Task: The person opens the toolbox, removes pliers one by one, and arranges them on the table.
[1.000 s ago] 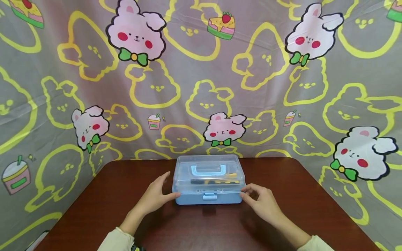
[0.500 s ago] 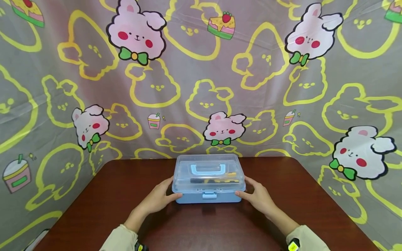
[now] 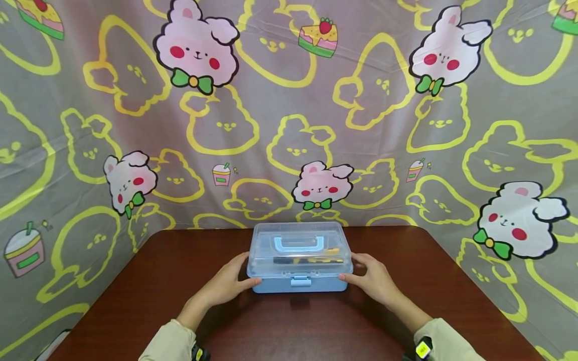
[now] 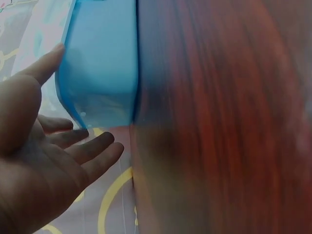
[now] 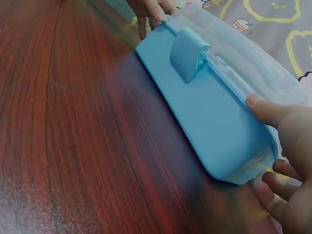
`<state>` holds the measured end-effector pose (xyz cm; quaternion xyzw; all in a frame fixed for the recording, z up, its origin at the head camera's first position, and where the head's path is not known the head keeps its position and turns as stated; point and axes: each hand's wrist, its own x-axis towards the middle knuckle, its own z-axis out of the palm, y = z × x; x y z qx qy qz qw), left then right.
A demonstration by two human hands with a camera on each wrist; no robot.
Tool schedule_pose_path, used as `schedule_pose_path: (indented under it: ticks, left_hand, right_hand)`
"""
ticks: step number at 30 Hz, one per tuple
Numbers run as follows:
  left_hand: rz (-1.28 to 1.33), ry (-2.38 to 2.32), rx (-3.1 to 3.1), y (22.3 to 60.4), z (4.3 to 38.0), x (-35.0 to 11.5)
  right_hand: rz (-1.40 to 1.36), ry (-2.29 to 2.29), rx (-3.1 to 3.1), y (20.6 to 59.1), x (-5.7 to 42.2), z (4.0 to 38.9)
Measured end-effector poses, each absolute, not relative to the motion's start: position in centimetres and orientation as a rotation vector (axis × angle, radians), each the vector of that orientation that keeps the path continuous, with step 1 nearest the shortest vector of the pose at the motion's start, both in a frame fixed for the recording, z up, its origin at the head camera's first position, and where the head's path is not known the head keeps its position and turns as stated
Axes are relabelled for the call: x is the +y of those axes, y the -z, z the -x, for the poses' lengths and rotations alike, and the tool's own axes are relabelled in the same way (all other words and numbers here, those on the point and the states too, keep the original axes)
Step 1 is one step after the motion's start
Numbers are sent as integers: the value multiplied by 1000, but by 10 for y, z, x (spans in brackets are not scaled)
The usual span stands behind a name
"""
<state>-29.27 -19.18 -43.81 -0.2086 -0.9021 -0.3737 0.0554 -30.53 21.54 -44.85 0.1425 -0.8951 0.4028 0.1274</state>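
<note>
A light-blue plastic storage box (image 3: 275, 285) with a clear lid stands on the table, its lid down. On top lies a blue carrying handle (image 3: 299, 245); a blue latch (image 3: 301, 282) sits at the front middle. Yellow and black items (image 3: 316, 260) show through the lid, their kind unclear. My left hand (image 3: 221, 287) holds the box's left front corner, thumb on the front, fingers along the side. My right hand (image 3: 378, 281) holds the right front corner the same way. In the right wrist view, the right thumb (image 5: 265, 109) presses near the lid's rim.
The dark reddish wooden table (image 3: 289, 331) extends to both sides and in front of the box. Behind it hangs a grey curtain (image 3: 271, 165) with cartoon bunnies, close to the table's back edge. Cream sleeves (image 3: 169, 343) and wrist-worn devices (image 3: 423, 348) are at the lower edge.
Since a second ago, the right hand's fingers have moved back along the box's right side and its thumb onto the front. The left fingers have closed in on the left side. The box stays put.
</note>
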Motion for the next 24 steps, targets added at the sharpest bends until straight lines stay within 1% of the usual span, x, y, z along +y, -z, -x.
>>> schedule_pose_path:
  ticks: [6,16,24]
  left_hand:
    - [610,1146,-2772,437,296,-197]
    - [698,1218,-2718,436,300,-200]
    - [737,1268,-2653,440,305,-201]
  right_hand:
    - [-405,-1188,-2594,450,216,307]
    - [-433,-1233,-2533,450,217,309]
    - [-552,-1245,-2524,450,223,315]
